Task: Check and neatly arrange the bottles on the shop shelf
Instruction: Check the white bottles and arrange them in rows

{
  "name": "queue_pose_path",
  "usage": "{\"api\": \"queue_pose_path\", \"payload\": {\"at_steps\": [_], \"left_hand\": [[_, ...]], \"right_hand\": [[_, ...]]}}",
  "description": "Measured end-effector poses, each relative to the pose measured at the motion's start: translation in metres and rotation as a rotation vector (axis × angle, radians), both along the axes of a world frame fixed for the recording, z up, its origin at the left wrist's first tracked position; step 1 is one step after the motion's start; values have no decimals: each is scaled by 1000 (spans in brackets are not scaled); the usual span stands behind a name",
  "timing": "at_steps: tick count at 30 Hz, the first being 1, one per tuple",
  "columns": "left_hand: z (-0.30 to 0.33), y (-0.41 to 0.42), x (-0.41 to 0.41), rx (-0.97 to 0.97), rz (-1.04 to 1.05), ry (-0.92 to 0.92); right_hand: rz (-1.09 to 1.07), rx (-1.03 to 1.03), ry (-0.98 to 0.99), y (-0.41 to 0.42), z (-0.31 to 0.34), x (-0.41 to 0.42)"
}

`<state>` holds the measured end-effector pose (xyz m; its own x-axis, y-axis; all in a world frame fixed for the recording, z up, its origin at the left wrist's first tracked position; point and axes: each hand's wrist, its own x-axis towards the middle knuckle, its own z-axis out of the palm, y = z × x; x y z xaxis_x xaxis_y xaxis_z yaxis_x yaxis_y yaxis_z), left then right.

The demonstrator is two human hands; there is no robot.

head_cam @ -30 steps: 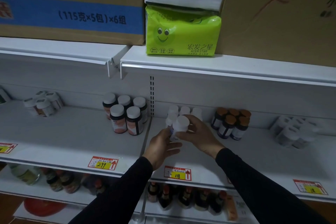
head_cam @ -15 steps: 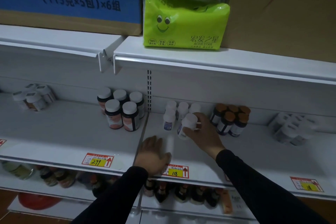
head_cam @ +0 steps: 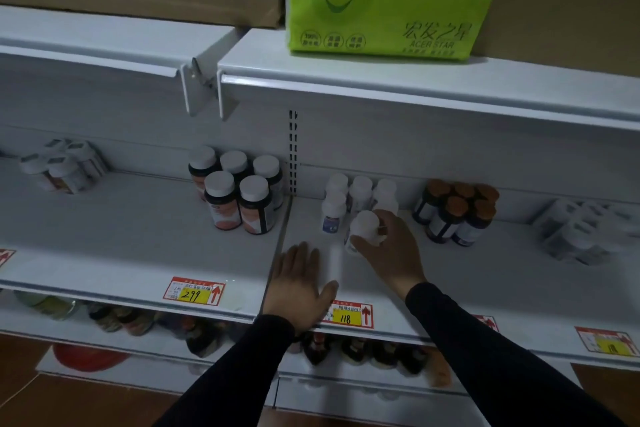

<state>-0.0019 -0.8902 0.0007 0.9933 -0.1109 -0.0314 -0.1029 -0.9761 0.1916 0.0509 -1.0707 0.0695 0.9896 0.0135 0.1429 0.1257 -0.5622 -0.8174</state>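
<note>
On the middle shelf (head_cam: 450, 288), the white bottle (head_cam: 364, 226) is going back beside its white group (head_cam: 360, 191), the right hand (head_cam: 391, 246) gripping its cap. This cluster is nearly tidy; others are waiting. A second ago both hands held it up; now the left hand (head_cam: 299, 284) is resting flat, fingers straight.

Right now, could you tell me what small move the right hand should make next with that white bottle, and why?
Probably set it upright beside the front white bottle and let go: the right hand grips the white-capped bottle tilted, just ahead of its group, while the left hand rests flat on the shelf.
</note>
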Motion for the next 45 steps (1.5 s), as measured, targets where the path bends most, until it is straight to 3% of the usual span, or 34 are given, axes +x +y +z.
{"api": "queue_pose_path", "payload": {"at_steps": [11, 22, 45], "left_hand": [[-6, 0, 0, -14, 11, -36], [-14, 0, 1, -27, 7, -120], [-15, 0, 1, -34, 9, -148]], "right_hand": [[-76, -16, 21, 17, -26, 6], [-197, -57, 183, 11, -53, -1], [-354, -122, 215, 27, -58, 24]]}}
